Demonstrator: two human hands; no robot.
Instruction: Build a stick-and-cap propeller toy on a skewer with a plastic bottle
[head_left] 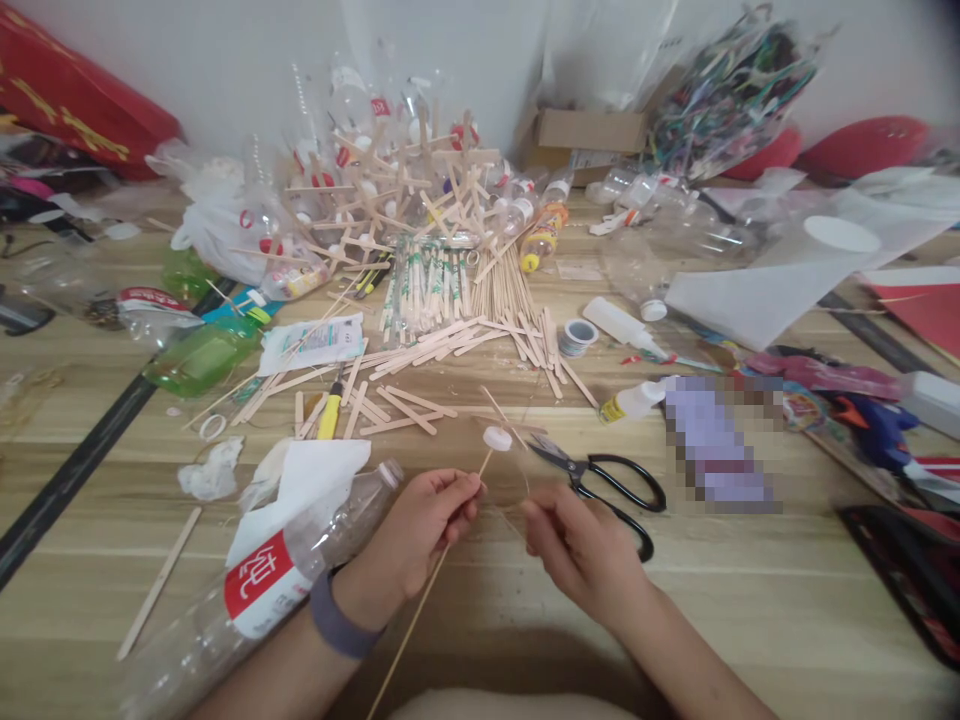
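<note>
Between the thumb and fingers of my left hand (439,515) is a thin bamboo skewer (411,632), slanting up from the lower edge. At its upper end sits a white bottle cap (497,438), and a short thin stick shows behind the cap. My right hand (581,540) is closed in a pinch on a thin thread (526,485) that runs near the skewer; blur hides its exact path. Black-handled scissors (622,480) lie just beyond my right hand. Beside my left forearm, a clear plastic bottle (259,590) with a red and white label lies on its side.
Loose craft sticks (427,345) and a bundle of skewers (501,285) cover the middle of the wooden table. Plastic bottles crowd the back. A yellow-handled tool (330,410), a tape roll (578,337), a glue bottle (632,400) and a blue glue gun (877,430) lie around.
</note>
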